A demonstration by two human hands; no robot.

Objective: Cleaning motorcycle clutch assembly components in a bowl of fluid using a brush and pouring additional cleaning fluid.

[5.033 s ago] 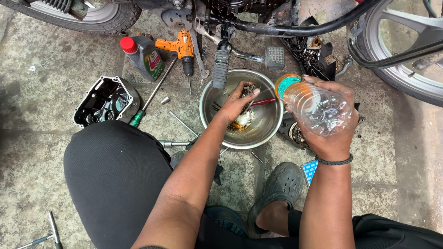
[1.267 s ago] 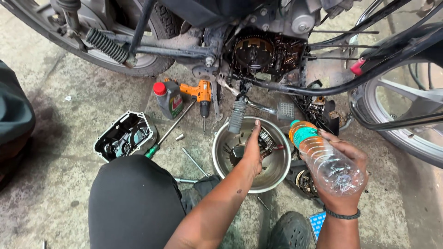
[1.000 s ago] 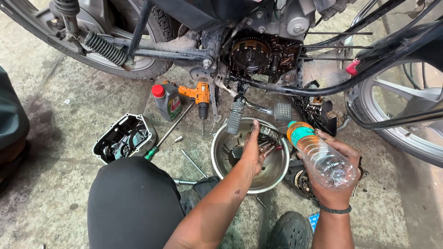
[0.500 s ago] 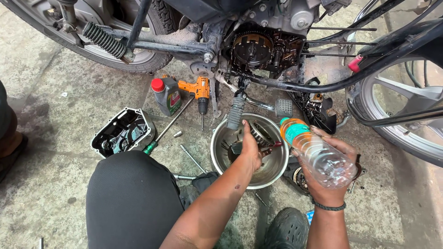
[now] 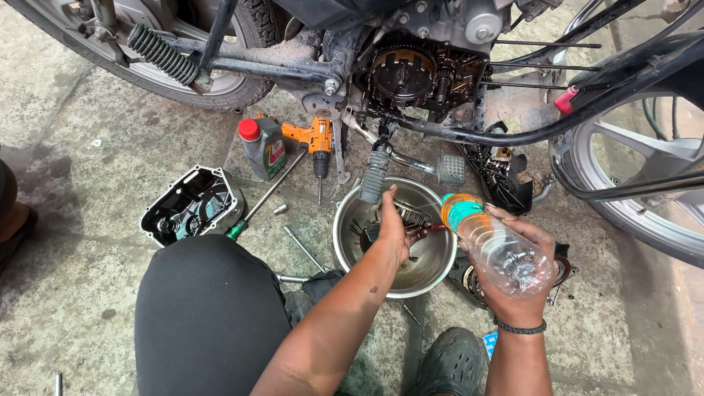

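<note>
Left hand [image 5: 392, 224] reached into round steel bowl [image 5: 433, 275], fingers among dark oily metal parts; grip unclear | right hand [image 5: 524, 282] clamped around clear ribbed plastic bottle [image 5: 493, 242], orange neck tilted toward bowl at 10 o'clock | orange drill [image 5: 315, 139] at bowl's 11 o'clock on rough concrete.

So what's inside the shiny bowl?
In the bowl the left hand touches dark metal parts, with brownish liquid at the bottom. The hand covers whatever lies under it.
</note>
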